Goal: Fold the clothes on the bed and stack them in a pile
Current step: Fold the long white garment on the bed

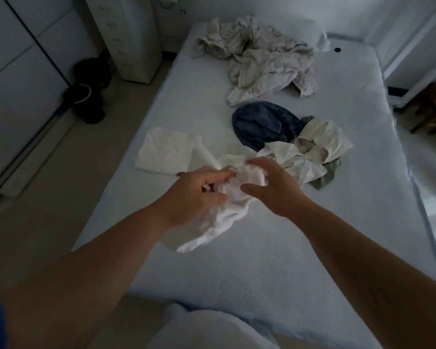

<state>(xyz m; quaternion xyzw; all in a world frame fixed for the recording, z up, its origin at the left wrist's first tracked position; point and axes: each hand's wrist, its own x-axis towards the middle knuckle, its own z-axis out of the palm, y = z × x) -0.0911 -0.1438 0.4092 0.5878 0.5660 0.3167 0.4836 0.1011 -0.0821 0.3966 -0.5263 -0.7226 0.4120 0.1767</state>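
My left hand [199,192] grips a crumpled white garment [219,217] that hangs down onto the white mattress [275,260]. My right hand [272,187] reaches into the same garment's top, fingers curved against the cloth; its grip is hidden. A folded white piece [165,151] lies flat at the bed's left edge. Behind my hands lies a heap of cream and green clothes [315,149] beside a dark blue denim item [262,123]. A large crumpled cream sheet [259,56] sits at the far end.
A white drawer unit [126,34] and black shoes [88,94] stand on the floor left of the bed. A white wardrobe [15,71] lines the left wall. A small black object [337,49] lies near the far right corner. A wooden stool [433,109] is at the right.
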